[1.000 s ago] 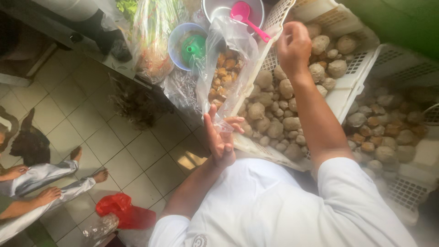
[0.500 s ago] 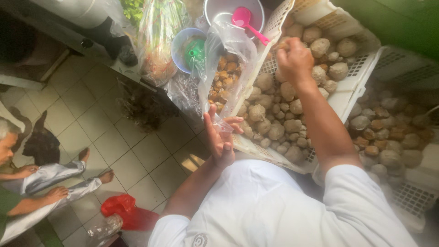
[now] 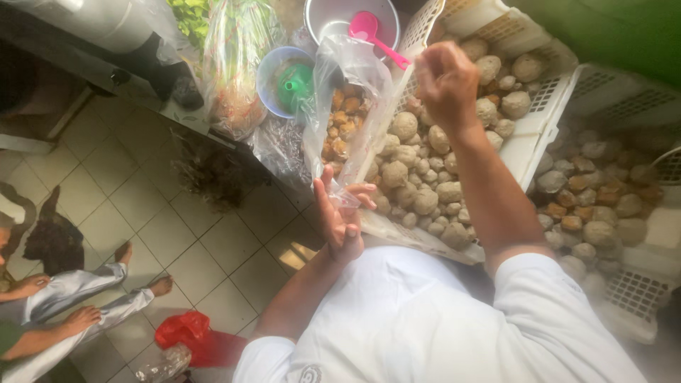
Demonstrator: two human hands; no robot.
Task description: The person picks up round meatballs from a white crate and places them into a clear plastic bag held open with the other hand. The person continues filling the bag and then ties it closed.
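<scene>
My left hand (image 3: 342, 218) pinches the lower edge of a clear plastic bag (image 3: 349, 99), which stretches upward and holds several orange-brown lumps. My right hand (image 3: 445, 81) hovers with its fingers curled shut above a white slatted crate (image 3: 546, 117), close to the bag's upper edge. Whatever is inside the fist is hidden. The crate is full of round, dusty beige-brown lumps (image 3: 415, 177) like small tubers.
A second white crate (image 3: 638, 294) of similar lumps sits to the right. Behind the bag are a metal bowl with a pink scoop (image 3: 369, 30), a blue bowl (image 3: 273, 71) and bagged greens (image 3: 234, 64). On the tiled floor are another person's legs (image 3: 85, 291) and a red bag (image 3: 188, 332).
My right hand dipped toward the crate, then rose slightly with its fingers still curled. My left hand keeps hold of the bag in the same place. The view shifted a little.
</scene>
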